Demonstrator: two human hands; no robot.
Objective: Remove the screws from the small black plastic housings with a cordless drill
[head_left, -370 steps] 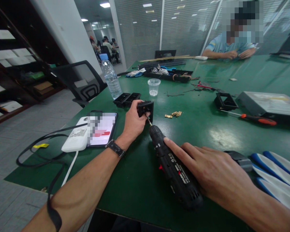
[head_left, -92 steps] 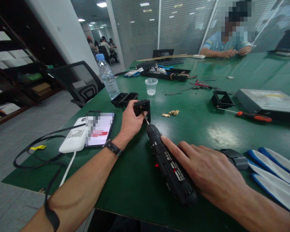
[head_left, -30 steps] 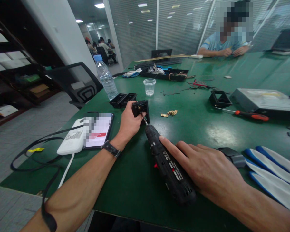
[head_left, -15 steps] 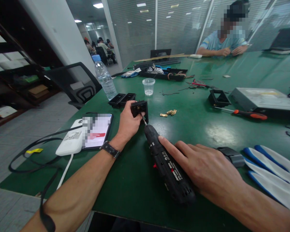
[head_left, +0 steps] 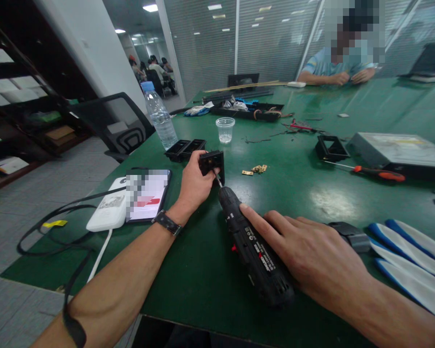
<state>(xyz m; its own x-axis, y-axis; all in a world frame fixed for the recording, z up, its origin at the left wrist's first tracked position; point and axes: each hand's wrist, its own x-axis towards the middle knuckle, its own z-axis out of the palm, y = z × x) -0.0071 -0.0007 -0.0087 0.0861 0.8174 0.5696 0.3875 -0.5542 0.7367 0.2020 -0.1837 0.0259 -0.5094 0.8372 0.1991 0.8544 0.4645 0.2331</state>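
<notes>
My left hand grips a black plastic frame, tilted up above the green table. In my right hand is a black cordless drill, lying on its side, index finger stretched along its body. The drill's bit points into the frame; whether it touches a screw is hidden. Small brass-coloured metal pieces lie in a little heap to the right of the frame. Two more black plastic frames sit just beyond my left hand.
A water bottle and a clear plastic cup stand farther back. At left lie a phone and a white power bank with cables. At right are a screwdriver, a metal box and gloves. A person sits opposite.
The whole view has shifted slightly, so everything appears a little farther right. Both hands keep their hold, and the bit stays at the frame.
</notes>
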